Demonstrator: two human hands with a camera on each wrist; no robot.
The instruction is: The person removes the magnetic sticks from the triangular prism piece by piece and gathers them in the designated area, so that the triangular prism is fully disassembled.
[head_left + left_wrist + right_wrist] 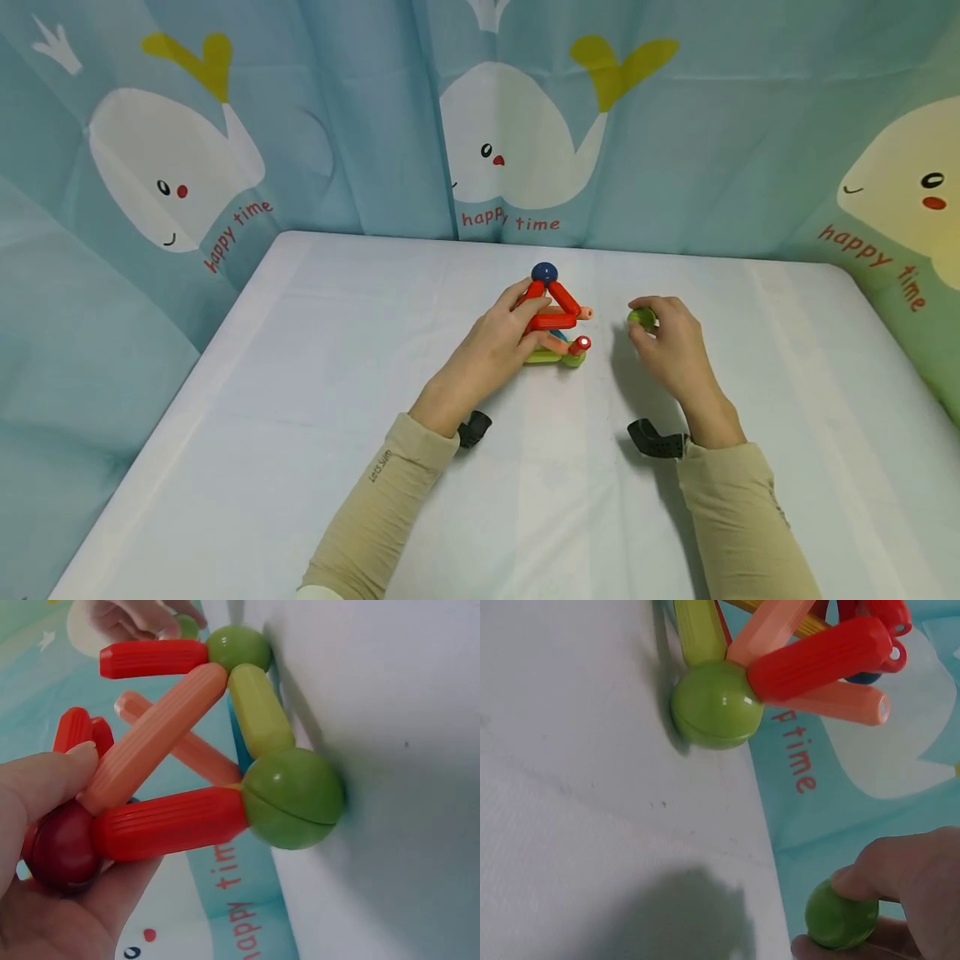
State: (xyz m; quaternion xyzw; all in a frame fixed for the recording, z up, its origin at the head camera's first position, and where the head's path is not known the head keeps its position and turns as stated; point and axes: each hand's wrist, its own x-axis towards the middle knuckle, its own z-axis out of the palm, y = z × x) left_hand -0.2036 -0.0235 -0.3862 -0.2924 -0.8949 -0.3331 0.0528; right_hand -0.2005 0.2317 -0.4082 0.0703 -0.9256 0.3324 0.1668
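A structure of rods and balls stands on the table, with a dark blue ball [544, 273] at its top and red rods [553, 322] below. My left hand [483, 354] grips its left side; in the left wrist view the fingers are round a dark red ball [66, 847]. Green balls [292, 798] sit at the structure's base, joined by a yellow-green rod [261, 711]. To the right of the structure, apart from it, my right hand [678, 354] pinches a loose green ball [841, 915] between thumb and fingers, above the table.
The white table [300, 350] reaches back to a blue curtain [375, 125] printed with whales. A black wrist mount [474, 429] hangs by the left wrist and another black mount [656, 439] by the right wrist.
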